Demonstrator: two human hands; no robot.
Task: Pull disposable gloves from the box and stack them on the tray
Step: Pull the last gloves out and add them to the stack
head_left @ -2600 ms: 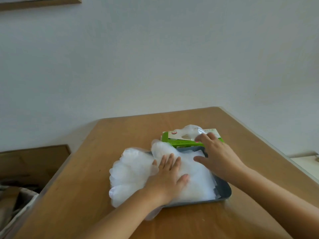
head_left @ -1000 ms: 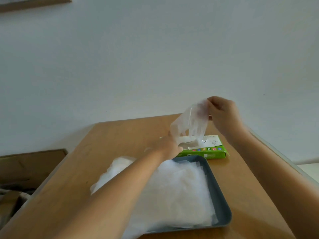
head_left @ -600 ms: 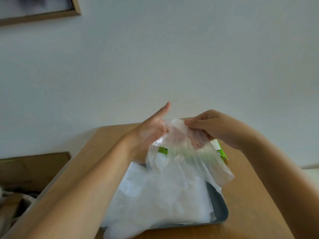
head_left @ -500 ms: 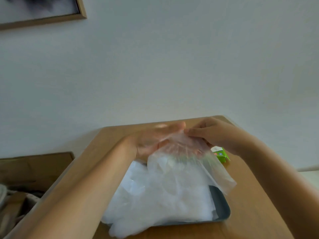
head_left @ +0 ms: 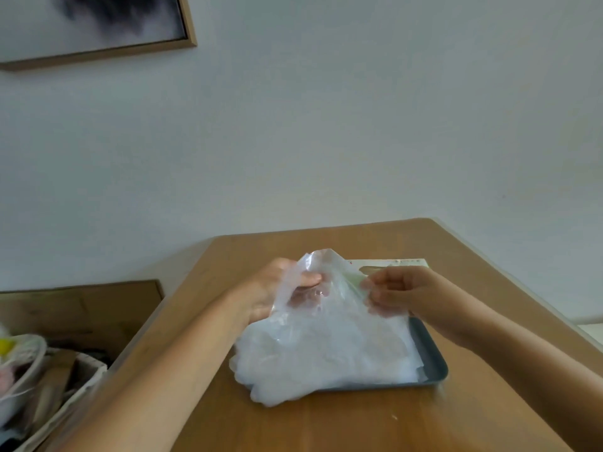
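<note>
No readable text anywhere: the white top of the box point(head_left: 398, 262) carries only tiny reddish and dark print specks along its far edge, too small and blurred to make out.

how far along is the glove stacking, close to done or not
Done: a thick pile of gloves lies on the grey tray, spilling over its left edge. In hand: the left hand and right hand grip one clear glove above that pile. Left: laying it flat on top; the box is mostly hidden behind the hands, so how many remain is unclear.
</note>
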